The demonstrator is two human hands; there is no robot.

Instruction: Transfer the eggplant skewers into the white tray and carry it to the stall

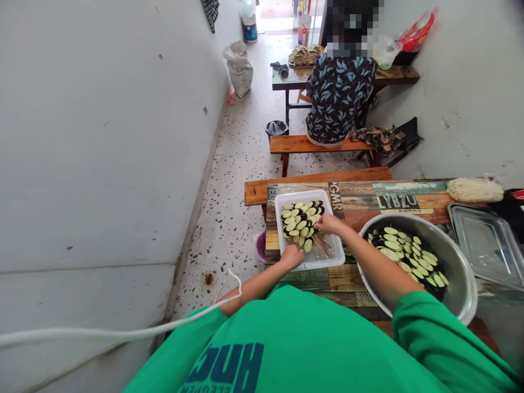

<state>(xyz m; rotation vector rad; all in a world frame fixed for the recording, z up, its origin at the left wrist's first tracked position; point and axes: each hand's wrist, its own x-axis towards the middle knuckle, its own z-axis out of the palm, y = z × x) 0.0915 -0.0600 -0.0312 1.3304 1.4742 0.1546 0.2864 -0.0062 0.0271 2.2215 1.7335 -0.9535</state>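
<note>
Nearest the viewer, a green shirt fills the lower view, with a white cable crossing it. Both forearms extend forward over the tabletop.

The left hand rests at the near edge of the white tray, fingers curled; whether it grips the skewer sticks cannot be determined. The right hand lies at the tray's right side, touching the skewered eggplant slices; its closure is likewise unclear. The hands are apart, with the tray between them.

The skewers lie directly ahead of the left hand, long axis running near-to-far, sticks pointing toward the person. The right hand is nearer the slices.

To the right stands a metal basin of loose eggplant slices. Beyond, another person sits on a bench.
</note>
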